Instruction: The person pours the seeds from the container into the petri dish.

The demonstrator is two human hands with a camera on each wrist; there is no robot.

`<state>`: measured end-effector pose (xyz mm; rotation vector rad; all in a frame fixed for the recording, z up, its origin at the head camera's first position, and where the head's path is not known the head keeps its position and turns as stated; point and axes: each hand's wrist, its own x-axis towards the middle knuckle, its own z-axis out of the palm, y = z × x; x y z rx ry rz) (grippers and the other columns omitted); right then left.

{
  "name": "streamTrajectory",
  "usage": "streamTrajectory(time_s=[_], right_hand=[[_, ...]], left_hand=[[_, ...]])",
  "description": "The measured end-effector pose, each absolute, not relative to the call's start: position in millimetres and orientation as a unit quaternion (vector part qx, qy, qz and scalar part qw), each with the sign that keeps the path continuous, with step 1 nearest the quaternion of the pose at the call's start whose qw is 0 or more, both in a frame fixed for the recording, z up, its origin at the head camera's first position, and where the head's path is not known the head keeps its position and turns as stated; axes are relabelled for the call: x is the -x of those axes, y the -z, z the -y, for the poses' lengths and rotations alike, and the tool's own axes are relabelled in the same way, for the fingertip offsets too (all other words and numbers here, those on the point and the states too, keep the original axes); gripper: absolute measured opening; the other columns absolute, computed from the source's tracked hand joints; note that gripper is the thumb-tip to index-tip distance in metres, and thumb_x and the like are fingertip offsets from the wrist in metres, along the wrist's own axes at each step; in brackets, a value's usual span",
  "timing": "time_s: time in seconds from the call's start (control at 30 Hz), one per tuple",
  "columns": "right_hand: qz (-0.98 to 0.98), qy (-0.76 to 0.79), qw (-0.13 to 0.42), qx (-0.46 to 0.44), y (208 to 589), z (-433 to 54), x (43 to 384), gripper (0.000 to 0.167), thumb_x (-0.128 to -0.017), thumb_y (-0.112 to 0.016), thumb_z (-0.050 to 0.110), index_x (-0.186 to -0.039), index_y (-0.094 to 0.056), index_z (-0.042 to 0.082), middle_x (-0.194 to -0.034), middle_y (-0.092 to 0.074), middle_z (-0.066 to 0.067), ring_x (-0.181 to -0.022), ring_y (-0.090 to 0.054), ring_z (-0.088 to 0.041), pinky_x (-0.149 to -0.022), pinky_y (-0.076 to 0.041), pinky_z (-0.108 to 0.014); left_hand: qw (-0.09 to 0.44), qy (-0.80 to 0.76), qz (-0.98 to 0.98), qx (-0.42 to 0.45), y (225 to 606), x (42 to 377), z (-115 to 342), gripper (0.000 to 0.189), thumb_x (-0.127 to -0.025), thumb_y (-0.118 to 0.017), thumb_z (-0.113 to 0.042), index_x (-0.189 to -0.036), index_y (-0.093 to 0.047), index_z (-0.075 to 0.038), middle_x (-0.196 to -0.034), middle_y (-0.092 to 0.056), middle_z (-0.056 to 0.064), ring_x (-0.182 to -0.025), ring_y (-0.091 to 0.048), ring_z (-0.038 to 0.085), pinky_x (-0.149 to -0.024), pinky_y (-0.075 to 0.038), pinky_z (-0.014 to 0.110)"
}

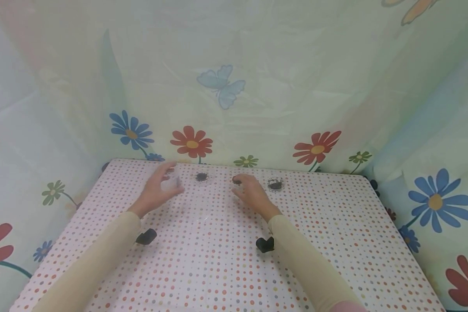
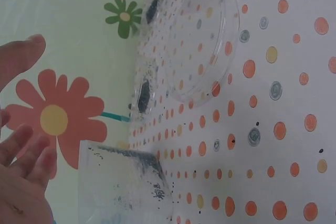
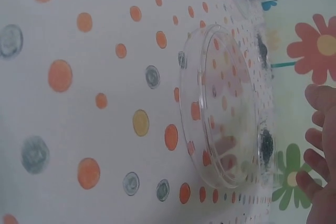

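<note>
Two hands reach out near the back of the dotted table (image 1: 218,277). The left hand (image 1: 157,188) is spread wide, with its thumb well away from its fingers. A clear box (image 2: 97,190) with dark bits (image 2: 155,182) in it is just past that hand's fingers; I can't see any finger touching it. The right hand (image 1: 253,193) is loose, with gaps between its fingers, and I can't see it pinching anything. It hangs over a small see-through dish (image 3: 266,123) that has dark bits too. One more dish is between the hands, and another is just right of the right hand.

A low knuckle or sleeve could tip a dish, I think, because they are near each other. The box might slip if it were held only by its thin sides. Bits could spill; some specks (image 2: 321,151) already lie loose on the table.

The back edge and the flowery sheet (image 1: 226,130) are just past the fingertips, so there is little room that way. Toward the elbows there is more room, but a big clear dish (image 3: 203,93), hard to see, lies on the near side of the right hand's fingers.
</note>
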<state>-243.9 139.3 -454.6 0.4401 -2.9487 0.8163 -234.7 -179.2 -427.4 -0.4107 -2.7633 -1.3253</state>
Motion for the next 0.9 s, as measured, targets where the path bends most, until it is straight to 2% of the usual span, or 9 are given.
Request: streamTrajectory(time_s=[0.23, 0.37, 0.6, 0.8, 0.9], right_hand=[[0.955, -0.255, 0.030, -0.150, 456, -142, 247, 0.040, -0.095, -0.061, 0.029, -0.130, -0.057, 0.008, -0.141, -0.052, -0.010, -0.136, -0.043, -0.028, -0.116, -0.035, -0.044], [0.953, -0.254, 0.041, -0.157, 458, -144, 248, 0.039, -0.095, -0.061, 0.028, -0.128, -0.058, 0.008, -0.139, -0.054, -0.010, -0.135, -0.044, -0.028, -0.116, -0.035, -0.045], [0.955, -0.250, 0.037, -0.152, 461, -146, 250, 0.041, -0.096, -0.060, 0.030, -0.130, -0.057, 0.009, -0.142, -0.050, -0.009, -0.137, -0.041, -0.029, -0.116, -0.034, -0.046], [0.955, -0.252, 0.036, -0.151, 462, -147, 251, 0.042, -0.096, -0.060, 0.030, -0.131, -0.056, 0.008, -0.142, -0.050, -0.011, -0.137, -0.041, -0.030, -0.116, -0.034, -0.047], [0.954, -0.254, 0.038, -0.154, 463, -148, 252, 0.042, -0.096, -0.060, 0.030, -0.131, -0.056, 0.008, -0.143, -0.049, -0.011, -0.138, -0.040, -0.031, -0.116, -0.034, -0.047]], left_hand=[[-0.009, 0.429, 0.889, 0.161, 432, 235, 178, 0.074, -0.083, -0.075, -0.036, -0.146, -0.038, -0.029, -0.151, -0.040, -0.001, -0.137, -0.043, 0.026, -0.109, -0.041, 0.051], [-0.026, 0.420, 0.889, 0.179, 434, 236, 177, 0.067, -0.083, -0.075, -0.035, -0.143, -0.043, -0.029, -0.148, -0.044, -0.001, -0.134, -0.046, 0.028, -0.109, -0.042, 0.052], [-0.063, 0.418, 0.884, 0.200, 440, 237, 176, 0.072, -0.081, -0.076, -0.037, -0.144, -0.041, -0.030, -0.149, -0.044, 0.001, -0.134, -0.045, 0.034, -0.107, -0.041, 0.056], [-0.106, 0.405, 0.885, 0.202, 444, 238, 172, 0.074, -0.081, -0.078, -0.032, -0.145, -0.040, -0.033, -0.150, -0.043, 0.000, -0.136, -0.043, 0.033, -0.106, -0.041, 0.058], [-0.121, 0.385, 0.893, 0.198, 445, 238, 169, 0.077, -0.079, -0.079, -0.034, -0.145, -0.040, -0.035, -0.152, -0.041, -0.001, -0.135, -0.044, 0.033, -0.104, -0.043, 0.057]])
